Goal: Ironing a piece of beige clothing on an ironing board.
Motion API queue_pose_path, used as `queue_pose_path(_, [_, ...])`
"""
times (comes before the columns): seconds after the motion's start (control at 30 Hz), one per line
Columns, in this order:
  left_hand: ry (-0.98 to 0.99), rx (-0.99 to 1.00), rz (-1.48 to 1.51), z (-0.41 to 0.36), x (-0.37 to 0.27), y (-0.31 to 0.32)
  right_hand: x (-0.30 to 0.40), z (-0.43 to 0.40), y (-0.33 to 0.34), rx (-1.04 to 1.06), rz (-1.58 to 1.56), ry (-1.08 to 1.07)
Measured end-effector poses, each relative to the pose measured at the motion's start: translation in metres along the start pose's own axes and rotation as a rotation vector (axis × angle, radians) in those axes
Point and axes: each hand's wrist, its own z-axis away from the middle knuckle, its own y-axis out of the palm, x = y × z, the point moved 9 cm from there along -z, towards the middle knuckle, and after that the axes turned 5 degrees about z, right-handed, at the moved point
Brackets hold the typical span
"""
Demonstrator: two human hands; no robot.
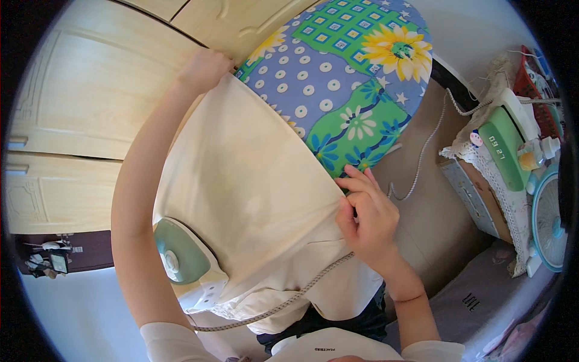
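A cream cloth lies over an ironing board with a bright floral cover. At the board's far left edge, my left hand is closed on one end of the cloth's straight edge. My right hand pinches the other end between thumb and fingers, beside the board's right side. Between the hands the edge runs fairly straight, with soft creases in the fabric nearer me. A green and white steam iron rests at the near left, partly hidden by my left forearm. Its braided cord crosses loose folds of cloth in front of me.
Pale wooden cabinets border the board's left side. On the right, a small lace-covered table holds a green digital clock, a bottle and a red basket. A blue fan stands nearby. A cable trails to the floor.
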Motion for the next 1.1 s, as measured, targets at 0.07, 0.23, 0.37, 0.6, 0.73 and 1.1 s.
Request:
queue_pose_path(0.07, [-0.028,0.048,-0.038,-0.010,0.000,-0.003,-0.004,-0.003,-0.003,-0.009,-0.013,0.010])
queue_pose_path(0.23, [-0.145,0.122,0.032,-0.022,0.007,-0.012,-0.009,-0.015,-0.010,0.023,0.017,0.035])
queue_pose_path(0.37, [-0.084,0.065,0.043,-0.018,0.012,-0.011,-0.011,-0.025,-0.003,0.189,-0.060,0.177])
queue_pose_path(0.6, [-0.057,-0.016,0.052,-0.048,0.002,-0.016,-0.031,-0.021,-0.009,0.223,-0.210,0.352])
queue_pose_path(0.73, [-0.133,0.121,0.064,-0.047,-0.001,0.005,-0.029,-0.014,-0.004,0.237,-0.223,0.495])
queue_pose_path(1.1, [-0.212,0.051,0.301,0.046,0.067,-0.174,-0.080,0.032,0.020,-0.072,-0.314,0.553])
